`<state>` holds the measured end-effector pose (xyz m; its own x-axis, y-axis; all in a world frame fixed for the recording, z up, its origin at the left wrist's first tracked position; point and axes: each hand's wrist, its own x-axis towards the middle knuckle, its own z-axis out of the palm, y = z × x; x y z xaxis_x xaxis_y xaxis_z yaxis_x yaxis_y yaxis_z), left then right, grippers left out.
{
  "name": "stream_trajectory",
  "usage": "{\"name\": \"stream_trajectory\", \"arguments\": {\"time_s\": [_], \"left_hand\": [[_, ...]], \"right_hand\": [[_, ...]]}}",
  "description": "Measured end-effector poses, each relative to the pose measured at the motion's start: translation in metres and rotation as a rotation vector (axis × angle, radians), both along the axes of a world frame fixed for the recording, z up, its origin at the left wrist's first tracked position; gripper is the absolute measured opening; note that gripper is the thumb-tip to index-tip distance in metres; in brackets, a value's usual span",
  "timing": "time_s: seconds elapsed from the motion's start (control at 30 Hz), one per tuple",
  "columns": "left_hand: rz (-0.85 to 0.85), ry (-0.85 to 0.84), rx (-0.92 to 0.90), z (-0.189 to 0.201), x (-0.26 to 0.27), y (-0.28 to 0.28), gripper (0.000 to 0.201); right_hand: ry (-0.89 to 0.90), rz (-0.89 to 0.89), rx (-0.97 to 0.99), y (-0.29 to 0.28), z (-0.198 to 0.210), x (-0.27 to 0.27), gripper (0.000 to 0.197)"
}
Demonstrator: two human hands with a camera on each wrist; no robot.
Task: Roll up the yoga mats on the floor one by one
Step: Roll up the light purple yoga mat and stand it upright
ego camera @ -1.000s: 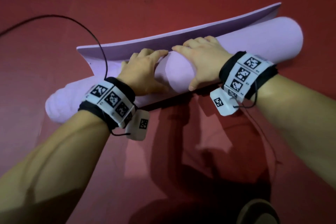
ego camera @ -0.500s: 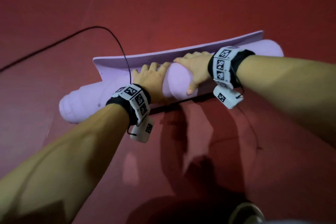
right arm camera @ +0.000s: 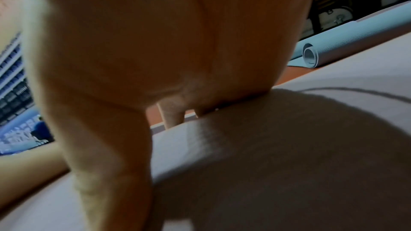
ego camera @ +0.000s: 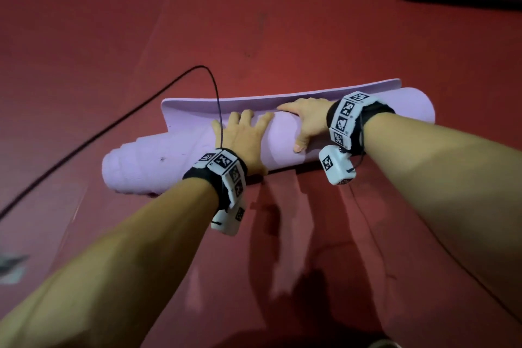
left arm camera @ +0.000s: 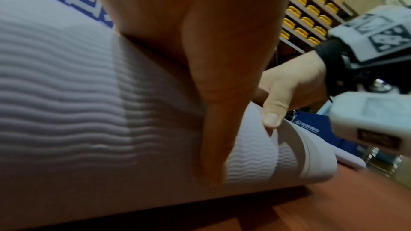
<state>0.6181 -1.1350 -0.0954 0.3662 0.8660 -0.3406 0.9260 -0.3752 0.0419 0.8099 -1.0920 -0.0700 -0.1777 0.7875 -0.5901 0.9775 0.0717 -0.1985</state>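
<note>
Head view: left hand (ego camera: 243, 141) and right hand (ego camera: 306, 121) press flat-fingered on the ridged, cylindrical lilac mat (ego camera: 282, 141).

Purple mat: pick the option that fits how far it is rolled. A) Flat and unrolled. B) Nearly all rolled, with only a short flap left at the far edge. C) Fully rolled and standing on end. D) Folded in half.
B: the purple mat is a thick roll under the left hand and the right hand, with one short flap left beyond.
</note>
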Motion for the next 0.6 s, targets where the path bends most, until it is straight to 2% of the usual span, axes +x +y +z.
{"name": "stream_trajectory", "arguments": {"time_s": [0.03,0.1,0.13,0.17,0.23,0.27,0.33,0.43,0.53,0.6], "left_hand": [[-0.002,-0.004,0.004,0.001,0.000,0.001,0.129],[-0.006,-0.005,0.008,0.003,0.000,0.006,0.128],[-0.003,-0.010,0.004,0.004,0.000,0.009,0.128],[0.001,-0.016,-0.001,0.005,0.000,0.011,0.128],[0.010,-0.019,0.003,0.005,0.000,0.013,0.127],[0.014,-0.023,0.012,0.005,0.000,0.013,0.126],[0.014,-0.042,0.031,0.004,-0.001,0.011,0.122],[0.008,-0.053,0.059,0.000,-0.002,0.007,0.118],[0.001,-0.070,0.084,-0.002,-0.003,0.002,0.117],[0.003,-0.110,0.113,-0.001,-0.005,-0.001,0.113]], "right_hand": [[0.072,-0.045,0.018,-0.001,0.001,0.002,0.107],[0.285,-0.163,0.116,0.001,0.007,0.006,0.071],[0.347,-0.193,0.206,0.004,0.013,0.006,0.052],[0.342,-0.187,0.317,0.009,0.018,0.005,0.042],[0.205,-0.099,0.463,0.019,0.023,-0.001,0.045],[0.120,-0.056,0.477,0.022,0.022,-0.007,0.050],[0.004,0.003,0.421,0.026,0.015,-0.021,0.060],[-0.061,-0.003,0.326,0.031,0.001,-0.034,0.065],[-0.101,-0.080,0.254,0.038,-0.006,-0.036,0.064],[-0.115,-0.032,0.235,0.037,-0.008,-0.035,0.058]]}}
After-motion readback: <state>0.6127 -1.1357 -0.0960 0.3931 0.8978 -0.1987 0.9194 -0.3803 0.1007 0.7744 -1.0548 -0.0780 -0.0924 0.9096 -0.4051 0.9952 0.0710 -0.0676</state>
